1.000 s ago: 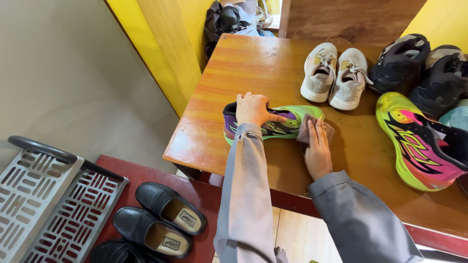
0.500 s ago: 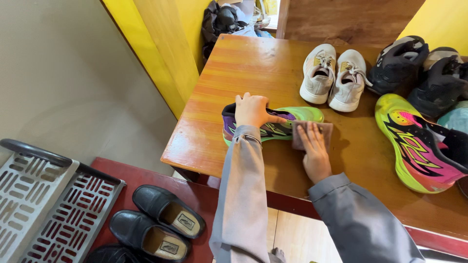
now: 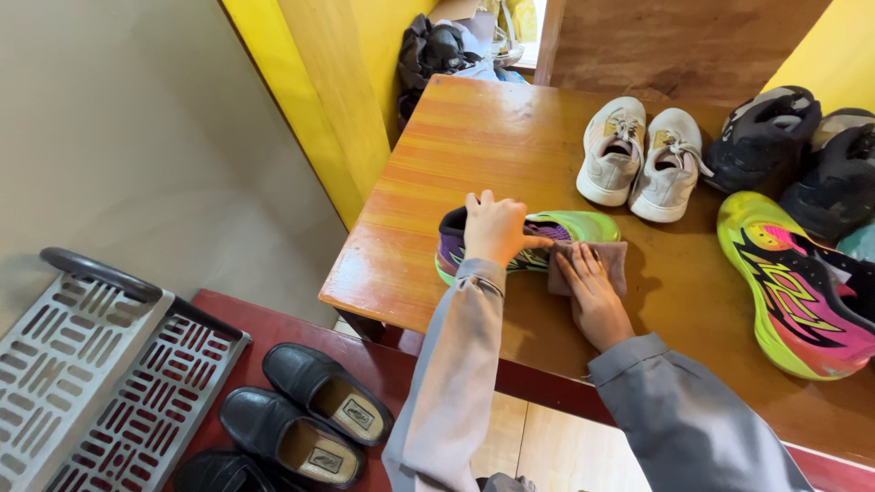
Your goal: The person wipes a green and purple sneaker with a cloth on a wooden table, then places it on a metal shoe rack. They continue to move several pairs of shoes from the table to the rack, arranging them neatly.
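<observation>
pinning the neon sneaker with the left hand, fingers gripping it, right hand pressing a cloth flat-fingered; it sits near the surface edge, so a hard wipe might shove it off.

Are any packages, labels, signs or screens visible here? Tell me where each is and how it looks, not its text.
Insole labels: two small pale patches with dark marks, inside the black leather shoes on the red ledge, lower left.
Tongue labels: small yellowish tabs on the white sneakers at the table's far side.
No packages, signs or screens visible.
</observation>
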